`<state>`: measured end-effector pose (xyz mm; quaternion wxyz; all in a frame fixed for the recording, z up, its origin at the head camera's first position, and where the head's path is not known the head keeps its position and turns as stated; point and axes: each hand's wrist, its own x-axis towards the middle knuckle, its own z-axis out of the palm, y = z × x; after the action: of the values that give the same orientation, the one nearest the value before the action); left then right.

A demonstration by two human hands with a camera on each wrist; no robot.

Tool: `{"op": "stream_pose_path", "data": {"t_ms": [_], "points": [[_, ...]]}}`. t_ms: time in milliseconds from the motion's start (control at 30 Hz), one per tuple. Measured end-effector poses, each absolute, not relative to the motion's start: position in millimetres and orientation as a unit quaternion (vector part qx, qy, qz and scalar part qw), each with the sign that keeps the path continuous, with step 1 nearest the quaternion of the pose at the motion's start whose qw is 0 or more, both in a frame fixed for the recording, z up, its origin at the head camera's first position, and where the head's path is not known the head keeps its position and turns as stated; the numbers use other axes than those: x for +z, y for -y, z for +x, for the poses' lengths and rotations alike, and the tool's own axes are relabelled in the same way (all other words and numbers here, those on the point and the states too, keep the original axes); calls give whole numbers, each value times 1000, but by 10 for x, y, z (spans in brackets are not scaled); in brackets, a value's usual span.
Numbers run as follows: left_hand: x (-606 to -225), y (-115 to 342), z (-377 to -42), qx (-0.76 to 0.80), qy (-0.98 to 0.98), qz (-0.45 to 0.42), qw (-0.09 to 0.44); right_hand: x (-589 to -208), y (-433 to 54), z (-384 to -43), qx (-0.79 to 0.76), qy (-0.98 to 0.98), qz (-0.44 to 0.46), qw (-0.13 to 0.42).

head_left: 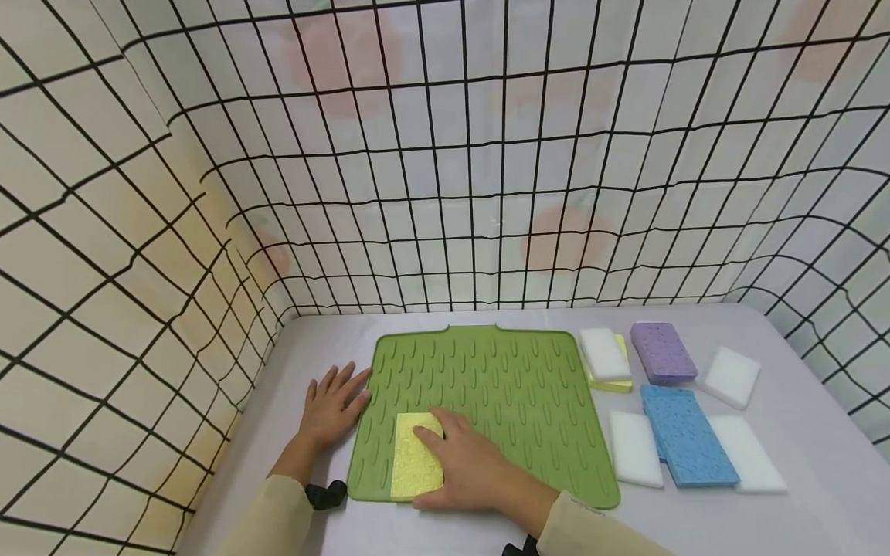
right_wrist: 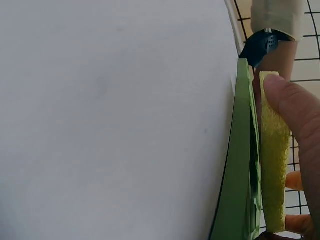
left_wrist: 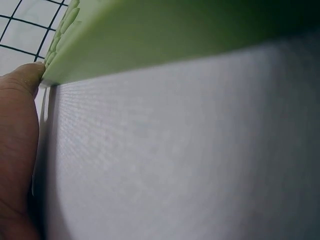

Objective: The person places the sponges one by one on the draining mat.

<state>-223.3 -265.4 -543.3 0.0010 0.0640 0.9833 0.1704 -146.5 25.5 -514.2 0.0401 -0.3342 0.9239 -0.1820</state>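
Observation:
A yellow sponge [head_left: 409, 463] lies flat on the near-left part of a green ridged mat [head_left: 514, 401]. My right hand [head_left: 480, 467] holds this sponge from its right side, one finger over its top. In the right wrist view the thumb [right_wrist: 295, 102] presses the yellow sponge [right_wrist: 273, 160] just above the mat's edge [right_wrist: 237, 165]. My left hand [head_left: 332, 411] rests on the table left of the mat, fingers spread, fingertips at the mat's left edge. The left wrist view shows the left thumb [left_wrist: 27, 77] touching the mat's corner [left_wrist: 115, 50].
Right of the mat lie several white sponges [head_left: 636, 449], a purple sponge [head_left: 664, 353] and blue sponges [head_left: 688, 439] stacked partly over a white one. Another yellow sponge [head_left: 619, 384] sits under a white one. A grid-patterned cloth [head_left: 480, 170] stands round the table's back and sides.

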Motion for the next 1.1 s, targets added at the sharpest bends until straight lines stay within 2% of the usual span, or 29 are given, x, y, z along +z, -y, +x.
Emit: {"op": "stream_pose_path", "data": {"t_ms": [367,633,1100], "points": [[-5434,2681,-2253,173,-983,65,8,-5192,58,-1520,-179,-929,-322,29],[-5432,2691,-2251,176,-982,63,14,-5213,311,-1552,-148,-928,-342,-4],[-5393,2656,-2252,167,-984,57,30,-5204,505,-1552,-134,-939,-317,23]]}}
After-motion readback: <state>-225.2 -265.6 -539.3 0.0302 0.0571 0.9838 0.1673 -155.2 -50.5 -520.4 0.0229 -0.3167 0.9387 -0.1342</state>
